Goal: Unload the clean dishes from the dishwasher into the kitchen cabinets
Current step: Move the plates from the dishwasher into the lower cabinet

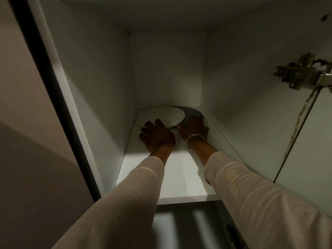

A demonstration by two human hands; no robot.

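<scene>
Spread left hand [158,135] rests on flat-lying white plate [162,114] — right hand [194,129] over grey plate [192,112], grip unclear.

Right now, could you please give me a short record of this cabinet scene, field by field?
place: shelf inside an open, dim cabinet
white plate: lies at the back left, its right edge over the grey plate
grey plate: back right, partly covered
left grip: fingers spread, tips touching the white plate's near rim
right grip: rests on the grey plate; fingers hidden, hold unclear
bracelet: on the right wrist
hinge: metal, on the right side
</scene>
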